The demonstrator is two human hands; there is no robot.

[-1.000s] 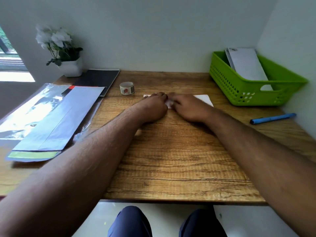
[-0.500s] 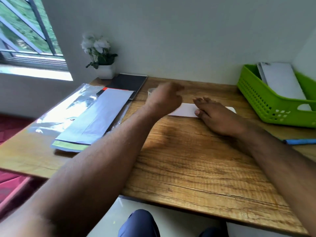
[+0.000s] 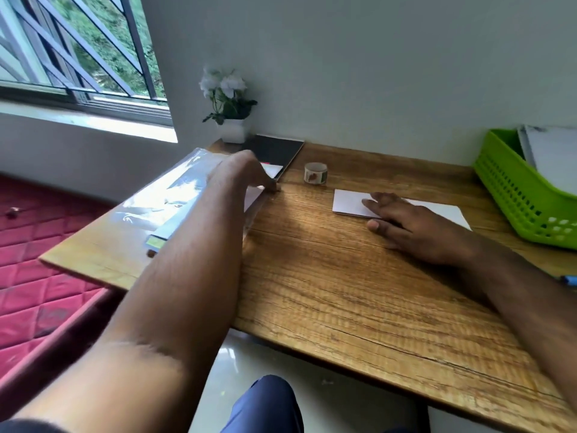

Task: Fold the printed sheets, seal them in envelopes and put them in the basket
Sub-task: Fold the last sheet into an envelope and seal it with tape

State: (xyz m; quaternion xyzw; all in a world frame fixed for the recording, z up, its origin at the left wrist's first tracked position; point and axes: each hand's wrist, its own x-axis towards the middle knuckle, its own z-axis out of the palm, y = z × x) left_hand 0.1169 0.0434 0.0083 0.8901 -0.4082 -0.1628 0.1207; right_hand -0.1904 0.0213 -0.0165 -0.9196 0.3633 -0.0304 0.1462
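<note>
basket (image 3: 512, 195) cropped, left hand (image 3: 240, 173) grip hidden

bare desk (image 3: 359, 292) in front, tape roll (image 3: 316, 173) and basket (image 3: 512, 195) flanking far side

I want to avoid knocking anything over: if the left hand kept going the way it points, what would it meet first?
Probably the flat black book lying just beyond the left hand; the white flower pot stands further back by the wall. Depth is unclear.

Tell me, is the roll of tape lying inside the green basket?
No, the roll of tape stands on the wooden desk, apart from the green basket.
</note>
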